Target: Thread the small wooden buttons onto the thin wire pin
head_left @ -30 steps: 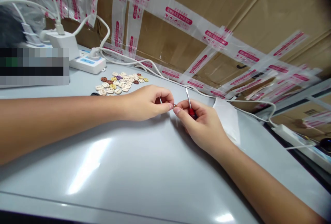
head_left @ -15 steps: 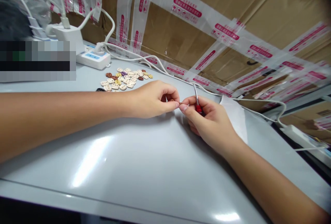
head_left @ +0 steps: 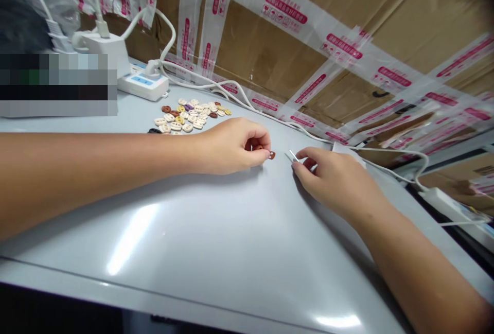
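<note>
Between the thumb and fingertips of my left hand (head_left: 235, 146) is a small reddish-brown button (head_left: 272, 155), its edge sticking out to the right. More brown shows inside the curled fingers, too hidden to make out. To the right, my right hand (head_left: 335, 177) pinches a thin metal tool (head_left: 293, 155), its tip pointing up and left toward the button without touching it. The tool's handle is hidden in the palm. Behind my left forearm lies a pile of buttons (head_left: 187, 118), mostly cream, with some brown, yellow and purple.
A white power strip (head_left: 144, 84) with plugs and cables stands at the back left. Taped cardboard boxes (head_left: 247, 35) line the back of the grey table (head_left: 216, 236). White paper (head_left: 349, 153) lies behind my right hand; another power strip (head_left: 455, 210) is at the right.
My right hand has drawn away from my left to the right, and the tool has tilted from near upright to pointing left. More of the brown button shows at my left fingertips.
</note>
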`<move>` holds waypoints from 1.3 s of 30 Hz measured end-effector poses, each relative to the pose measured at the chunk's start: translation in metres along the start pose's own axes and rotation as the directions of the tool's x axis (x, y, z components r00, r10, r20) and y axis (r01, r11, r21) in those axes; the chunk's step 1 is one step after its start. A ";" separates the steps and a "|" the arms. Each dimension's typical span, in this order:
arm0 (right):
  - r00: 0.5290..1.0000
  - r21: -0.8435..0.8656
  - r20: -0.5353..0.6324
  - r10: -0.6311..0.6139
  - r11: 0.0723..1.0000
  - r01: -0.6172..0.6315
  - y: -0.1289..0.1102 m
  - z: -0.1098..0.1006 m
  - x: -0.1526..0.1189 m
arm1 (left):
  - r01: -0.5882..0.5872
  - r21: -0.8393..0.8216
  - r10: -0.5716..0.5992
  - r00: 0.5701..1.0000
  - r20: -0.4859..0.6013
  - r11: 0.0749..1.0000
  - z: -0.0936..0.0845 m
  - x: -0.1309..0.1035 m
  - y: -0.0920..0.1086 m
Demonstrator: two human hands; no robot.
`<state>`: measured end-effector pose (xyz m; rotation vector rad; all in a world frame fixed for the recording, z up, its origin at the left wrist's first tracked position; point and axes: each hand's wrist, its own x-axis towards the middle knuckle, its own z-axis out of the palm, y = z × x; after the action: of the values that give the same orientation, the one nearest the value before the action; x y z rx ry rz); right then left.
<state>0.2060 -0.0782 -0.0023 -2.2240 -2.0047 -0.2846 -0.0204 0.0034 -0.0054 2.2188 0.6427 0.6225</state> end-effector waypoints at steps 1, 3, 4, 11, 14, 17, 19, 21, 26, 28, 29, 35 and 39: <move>0.999 -0.002 -0.032 -0.017 1.000 0.017 -0.002 0.000 -0.001 | -0.013 -0.003 0.013 1.000 0.000 1.000 0.000 0.000 -0.001; 0.986 0.077 -0.150 -0.075 0.993 0.088 -0.010 -0.002 -0.005 | -0.044 -0.006 0.044 0.999 -0.006 0.999 0.001 -0.001 -0.003; 0.973 0.157 -0.208 -0.103 0.978 0.137 -0.016 -0.003 -0.008 | -0.061 -0.006 0.061 0.998 -0.008 0.998 0.001 -0.001 -0.003; 0.995 0.752 -0.056 -0.088 0.652 0.100 -0.048 0.000 -0.019 | -0.078 0.006 0.078 0.997 -0.008 0.997 0.001 0.000 -0.003; 0.999 0.814 0.004 -0.036 0.581 0.017 -0.047 0.002 -0.016 | -0.054 0.000 0.054 0.999 -0.001 0.999 0.002 0.000 -0.004; 0.999 0.814 0.021 0.032 0.579 -0.036 -0.043 0.002 -0.012 | -0.028 -0.003 0.028 1.000 -0.008 1.000 0.002 -0.002 -0.004; 0.997 0.814 0.023 0.069 0.578 -0.059 -0.042 0.002 -0.011 | -0.040 0.059 0.040 0.999 0.002 0.997 0.002 -0.003 -0.004; 0.997 0.810 0.031 0.075 0.582 -0.069 -0.041 0.003 -0.010 | -0.085 0.158 0.084 0.996 0.016 0.984 0.002 -0.004 -0.005; 0.999 0.804 0.029 0.028 0.593 -0.040 -0.039 0.004 -0.010 | -0.164 0.250 0.181 0.982 -0.048 0.954 0.004 -0.004 -0.008; 1.000 0.801 0.009 0.014 0.599 -0.016 -0.040 0.005 -0.010 | -0.165 0.208 0.193 0.973 -0.126 0.964 0.003 -0.005 -0.006; 1.000 0.799 0.001 0.013 0.602 -0.008 -0.040 0.005 -0.010 | -0.158 0.173 0.187 0.967 -0.170 0.972 0.002 -0.005 -0.004; 1.000 0.798 0.000 0.020 0.603 -0.012 -0.042 0.006 -0.011 | -0.023 -0.002 0.021 0.942 -0.336 1.000 0.001 -0.007 0.012; 1.000 0.807 -0.012 0.002 0.591 0.009 -0.042 0.004 -0.013 | -0.013 -0.065 0.001 0.983 -0.182 0.998 0.008 -0.009 0.016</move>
<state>0.1626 -0.0858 -0.0101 -1.5859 -1.6128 0.5367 -0.0187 -0.0155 -0.0004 2.1202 0.6958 0.8455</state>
